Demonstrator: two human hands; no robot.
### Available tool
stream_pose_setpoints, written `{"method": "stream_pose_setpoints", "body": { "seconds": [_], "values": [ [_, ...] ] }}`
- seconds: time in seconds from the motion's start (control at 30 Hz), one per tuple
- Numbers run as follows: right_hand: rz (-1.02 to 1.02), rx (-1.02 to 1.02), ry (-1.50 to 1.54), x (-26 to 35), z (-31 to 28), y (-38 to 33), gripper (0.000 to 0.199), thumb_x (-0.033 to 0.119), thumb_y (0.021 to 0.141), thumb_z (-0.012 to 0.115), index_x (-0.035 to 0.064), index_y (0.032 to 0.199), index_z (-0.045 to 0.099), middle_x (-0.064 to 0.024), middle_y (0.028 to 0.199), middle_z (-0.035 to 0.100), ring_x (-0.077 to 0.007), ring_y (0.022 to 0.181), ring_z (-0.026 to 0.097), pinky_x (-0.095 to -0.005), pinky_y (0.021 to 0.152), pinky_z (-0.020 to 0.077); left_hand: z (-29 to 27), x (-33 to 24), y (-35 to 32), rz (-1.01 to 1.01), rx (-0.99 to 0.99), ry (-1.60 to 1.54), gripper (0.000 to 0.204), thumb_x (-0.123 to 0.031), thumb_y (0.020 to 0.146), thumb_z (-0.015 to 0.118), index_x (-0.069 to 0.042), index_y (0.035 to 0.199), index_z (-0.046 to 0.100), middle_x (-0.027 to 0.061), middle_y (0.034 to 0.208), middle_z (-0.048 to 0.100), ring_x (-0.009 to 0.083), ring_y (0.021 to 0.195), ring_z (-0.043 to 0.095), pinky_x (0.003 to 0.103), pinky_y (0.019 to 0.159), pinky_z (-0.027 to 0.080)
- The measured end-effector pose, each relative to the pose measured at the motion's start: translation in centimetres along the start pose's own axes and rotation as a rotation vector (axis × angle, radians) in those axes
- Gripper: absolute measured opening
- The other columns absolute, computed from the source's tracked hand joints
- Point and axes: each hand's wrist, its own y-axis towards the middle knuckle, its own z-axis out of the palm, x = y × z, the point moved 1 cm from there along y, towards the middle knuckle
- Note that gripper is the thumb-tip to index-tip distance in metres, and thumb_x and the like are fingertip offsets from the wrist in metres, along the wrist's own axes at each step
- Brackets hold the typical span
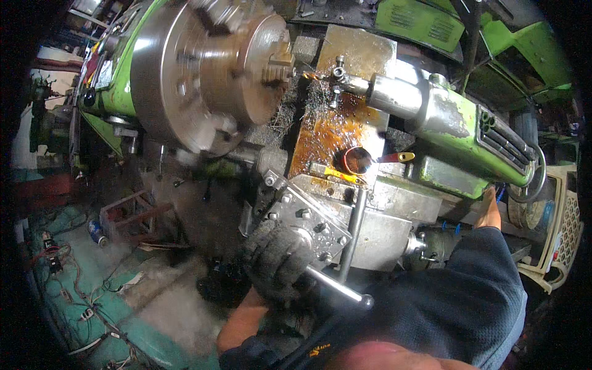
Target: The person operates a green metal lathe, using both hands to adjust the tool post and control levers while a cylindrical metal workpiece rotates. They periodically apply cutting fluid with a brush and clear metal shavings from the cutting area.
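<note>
My left hand (277, 262), in a dark, grimy glove, lies over the near corner of the lathe's tool post (308, 217), its fingers curled round it. Beside those fingers a clamping lever (339, 286) with a ball end slants toward me. My bare right forearm (489, 213) reaches up beside the green tailstock (456, 135), near its handwheel (538, 176); the tailstock hides that hand's fingers. From the tailstock's quill (394, 95) a drill bit (311, 75) points at a round workpiece (262, 68), blurred as if spinning in the big chuck (179, 80).
Brown oil and metal chips coat the cross-slide (336, 123). A round cup of dark liquid (356, 160), a yellow-handled brush (344, 177) and a red-and-yellow handle (398, 158) lie there. A plastic chair (558, 234) stands at right; cables (77, 277) and a can (97, 232) at left.
</note>
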Motion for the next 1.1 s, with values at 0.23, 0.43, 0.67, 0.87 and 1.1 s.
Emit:
{"method": "stream_pose_setpoints", "body": {
  "seconds": [0.23, 0.43, 0.67, 0.87, 1.1],
  "values": [
    [0.019, 0.0, 0.02, 1.2, -0.6, -0.3, 0.036, 0.034, 0.093, 0.052, 0.0057, 0.109, 0.069, -0.0227, 0.114, 0.068, -0.0383, 0.108, 0.064, -0.0481, 0.087, 0.0496, 0.3, -0.2, -0.1, 0.039, -0.034, -0.016, 0.035, -0.023, 0.081, 0.067, -0.01, 0.113, 0.063, 0.0146, 0.116, 0.065, 0.0377, 0.11, 0.061, 0.051, 0.095, 0.047],
    [0.059, 0.0, 0.064, -0.8, 0.3, -1.3, 0.038, 0.036, 0.093, 0.053, 0.0051, 0.107, 0.07, -0.0226, 0.114, 0.068, -0.0382, 0.107, 0.064, -0.0483, 0.087, 0.0495, 0.2, -0.7, 0.8, 0.118, -0.035, -0.023, 0.036, -0.023, 0.081, 0.066, -0.01, 0.114, 0.063, 0.0144, 0.116, 0.065, 0.0376, 0.11, 0.061, 0.051, 0.095, 0.047],
    [0.018, 0.001, 0.154, 3.3, -0.5, -0.9, 0.04, 0.038, 0.092, 0.053, 0.0045, 0.104, 0.071, -0.0223, 0.113, 0.069, -0.0381, 0.107, 0.064, -0.0485, 0.087, 0.0494, -1.4, -1.9, 0.6, 0.119, -0.113, 0.015, 0.036, -0.022, 0.082, 0.065, -0.01, 0.116, 0.063, 0.0142, 0.117, 0.065, 0.0376, 0.111, 0.061, 0.051, 0.096, 0.047],
    [0.034, -0.28, 0.411, 6.7, -4.7, -7.9, 0.047, 0.046, 0.09, 0.055, 0.0046, 0.105, 0.072, -0.0179, 0.109, 0.071, -0.0355, 0.103, 0.067, -0.0445, 0.088, 0.0497, -1.0, -1.7, 0.4, 0.248, -0.276, -0.054, 0.044, -0.017, 0.081, 0.064, -0.01, 0.125, 0.061, 0.0138, 0.124, 0.065, 0.0346, 0.118, 0.059, 0.048, 0.101, 0.044],
    [-0.617, -0.427, 0.746, 25.5, -21.5, -33.6, 0.037, 0.039, 0.091, 0.064, 0.0116, 0.115, 0.071, -0.0137, 0.115, 0.07, -0.0318, 0.107, 0.066, -0.0383, 0.093, 0.0489, -1.3, -1.5, -0.6, 0.221, -0.253, -0.171, 0.051, -0.022, 0.081, 0.067, -0.01, 0.13, 0.06, 0.0137, 0.133, 0.059, 0.0344, 0.124, 0.052, 0.05, 0.109, 0.035]
  ]
}}
